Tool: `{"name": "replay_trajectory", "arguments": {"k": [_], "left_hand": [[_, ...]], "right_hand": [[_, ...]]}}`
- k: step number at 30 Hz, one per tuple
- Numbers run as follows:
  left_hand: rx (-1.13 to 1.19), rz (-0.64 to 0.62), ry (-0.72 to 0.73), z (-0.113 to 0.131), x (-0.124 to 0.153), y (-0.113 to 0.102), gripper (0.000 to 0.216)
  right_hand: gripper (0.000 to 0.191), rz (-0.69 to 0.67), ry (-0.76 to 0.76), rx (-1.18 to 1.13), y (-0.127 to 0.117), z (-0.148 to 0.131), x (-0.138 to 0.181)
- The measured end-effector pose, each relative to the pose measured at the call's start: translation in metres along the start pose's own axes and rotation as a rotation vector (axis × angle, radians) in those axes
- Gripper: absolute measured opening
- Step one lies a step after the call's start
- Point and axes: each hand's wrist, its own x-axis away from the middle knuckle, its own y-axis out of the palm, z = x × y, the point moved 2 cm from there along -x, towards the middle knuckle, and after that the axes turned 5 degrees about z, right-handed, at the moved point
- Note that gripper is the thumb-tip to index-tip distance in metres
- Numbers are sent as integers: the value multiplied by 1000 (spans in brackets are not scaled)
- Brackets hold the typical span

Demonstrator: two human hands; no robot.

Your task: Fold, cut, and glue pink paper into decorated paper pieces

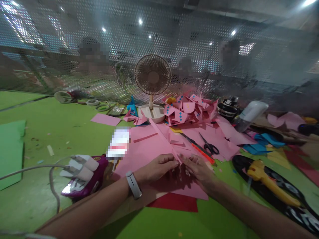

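A narrow pink paper strip (161, 135) slants up and away from my fingers. My left hand (164, 164), with a watch band on its wrist, pinches the strip's near end. From the other side my right hand (198, 167) is closed on the same end, fingertips close to the left ones. Under both hands lie large pink paper sheets (142, 146), with a red sheet (174, 202) showing below. Beyond my right hand are black-handled scissors (210, 147) and an orange-red cutter knife (203, 153). The exact fold between my fingertips is hidden.
A small fan (153, 76) stands at the back beside a heap of folded pink paper pieces (189, 109). To the left are a lit phone (119, 142) and a purple power strip (97, 172) with plugs and cables. A yellow glue gun (271, 182) lies at right.
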Motion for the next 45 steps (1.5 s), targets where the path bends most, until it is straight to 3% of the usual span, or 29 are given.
{"name": "replay_trajectory", "arguments": {"k": [7, 17, 21, 29, 40, 45], "left_hand": [[-42, -42, -12, 4, 1, -1, 29], [57, 17, -12, 8, 5, 7, 25], [194, 5, -52, 3, 5, 14, 38], [49, -67, -62, 1, 1, 7, 42], [-21, -124, -52, 0, 1, 3, 40], [128, -45, -83, 7, 5, 5, 28]], "right_hand": [[36, 30, -2, -82, -2, 7, -1], [31, 21, -73, 128, 0, -1, 5], [33, -40, -48, 22, 4, 2, 6], [30, -28, -12, -70, 4, 3, 5], [43, 123, -17, 65, -5, 11, 6], [55, 60, -4, 66, -9, 2, 6]]}}
